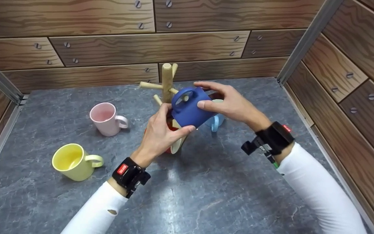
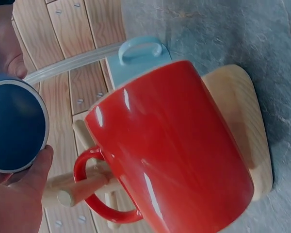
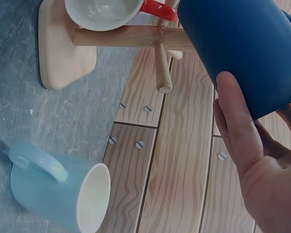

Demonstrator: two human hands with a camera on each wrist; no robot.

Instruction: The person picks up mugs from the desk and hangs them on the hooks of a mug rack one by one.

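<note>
Both hands hold a dark blue mug (image 1: 195, 109), tilted in mid-air at a wooden mug tree (image 1: 167, 78). My left hand (image 1: 157, 133) grips it at the rim, whose round opening shows in the left wrist view. On the other side my right hand (image 1: 230, 102) grips the mug's body near the base, thumb along its side. The handle (image 1: 175, 100) points up toward the tree, and the tip of an upper peg (image 1: 186, 97) shows within its loop in the head view. Below, a red mug (image 2: 169, 150) hangs by its handle on a peg, partly hidden by my left hand from above.
A light blue mug (image 3: 58, 184) stands on the grey tabletop behind my right hand. To the left are a pink mug (image 1: 107, 120) and a yellow mug (image 1: 73, 162), handles toward the right. Wood-patterned walls (image 1: 109, 48) enclose the back and sides.
</note>
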